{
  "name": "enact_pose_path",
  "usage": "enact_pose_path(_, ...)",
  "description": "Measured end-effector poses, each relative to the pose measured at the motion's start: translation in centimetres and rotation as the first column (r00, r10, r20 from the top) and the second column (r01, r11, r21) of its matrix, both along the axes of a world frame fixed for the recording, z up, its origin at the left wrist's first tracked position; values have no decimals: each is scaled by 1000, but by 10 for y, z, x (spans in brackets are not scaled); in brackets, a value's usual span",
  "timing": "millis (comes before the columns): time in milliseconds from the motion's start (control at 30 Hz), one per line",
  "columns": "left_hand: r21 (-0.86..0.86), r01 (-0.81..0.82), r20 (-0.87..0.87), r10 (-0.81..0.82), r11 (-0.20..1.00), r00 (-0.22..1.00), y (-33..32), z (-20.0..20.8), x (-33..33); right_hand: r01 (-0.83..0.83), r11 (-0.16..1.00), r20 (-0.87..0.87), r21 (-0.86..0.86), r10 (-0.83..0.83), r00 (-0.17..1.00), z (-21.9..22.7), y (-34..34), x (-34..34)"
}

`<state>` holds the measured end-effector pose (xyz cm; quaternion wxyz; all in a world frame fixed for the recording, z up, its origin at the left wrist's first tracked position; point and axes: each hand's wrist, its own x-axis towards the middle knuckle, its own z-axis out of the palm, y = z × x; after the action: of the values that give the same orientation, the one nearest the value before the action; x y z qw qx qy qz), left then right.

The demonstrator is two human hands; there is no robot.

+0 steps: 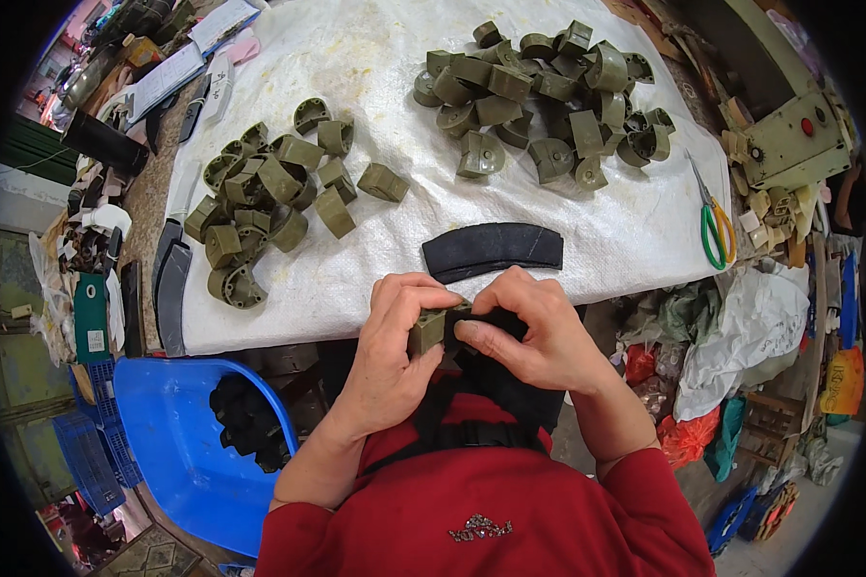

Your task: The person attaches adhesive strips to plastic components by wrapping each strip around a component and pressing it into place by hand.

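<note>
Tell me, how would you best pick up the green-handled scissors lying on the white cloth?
Probably by the handle loops. The scissors lie flat near the white cloth's right edge, blades pointing away, loops toward the person, so coming from the near side avoids the tips.

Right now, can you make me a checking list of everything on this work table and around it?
Surface: table covered with a white woven sheet.
Job's things: olive-green plastic block and a black strip, held together at the table's near edge.
Clutter: two heaps of olive-green plastic pieces, left and right; curved black strip; green-handled scissors.
Hands: left hand and right hand both pinch the block and strip.
Cables: nothing seen.
Surroundings: blue bin with black pieces, lower left; bags and scraps at right; green machine upper right.
</note>
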<state>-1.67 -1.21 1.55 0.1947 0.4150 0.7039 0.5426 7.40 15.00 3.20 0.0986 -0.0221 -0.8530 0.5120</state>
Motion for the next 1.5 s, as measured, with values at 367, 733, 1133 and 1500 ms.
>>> enact_pose_path(367,86,-123,-21,125,989,992,10,0,7,199,978,-135,61,-190,973,-8,3,-3)
enact_pose_path(733,282,-191,219,131,940,967,7,5,-1,-37,960,261,-277,113,959,-37,-35,15)
enact_pose_path(1133,367,-27,396,-130,930,909,-2,-6,0,117,303,73,-946,-153,985,-21,-17,4)
enact_pose_path(1500,234,155,72,-176,960,982,2,-9,-7,123,320,111,-939,-57,992,-28,-8,4)
